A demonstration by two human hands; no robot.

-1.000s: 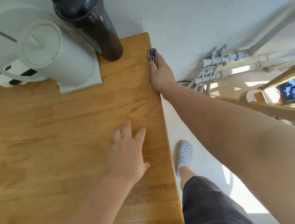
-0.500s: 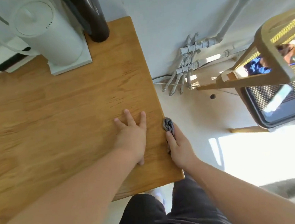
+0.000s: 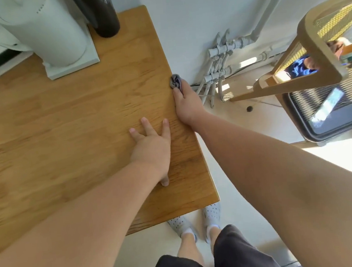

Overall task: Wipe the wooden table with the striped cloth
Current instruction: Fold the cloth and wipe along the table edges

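The wooden table (image 3: 65, 125) fills the left half of the head view. Its right edge runs down the middle. My right hand (image 3: 187, 104) is pressed against that right edge, holding the bunched grey striped cloth (image 3: 175, 81), which sticks out past my fingertips. Most of the cloth is hidden inside the hand. My left hand (image 3: 153, 147) lies flat on the tabletop just left of the right hand, fingers spread, holding nothing.
A white appliance on a white base (image 3: 58, 37) and a dark cylinder (image 3: 104, 14) stand at the table's far end. Grey pipes (image 3: 220, 66) run along the wall beyond the table's edge. A wooden chair (image 3: 311, 44) is to the right, my feet in grey clogs (image 3: 198, 220) below.
My right hand slid the cloth along the table's right edge, first toward me, then back away to mid-edge. My left hand stayed flat on the tabletop.
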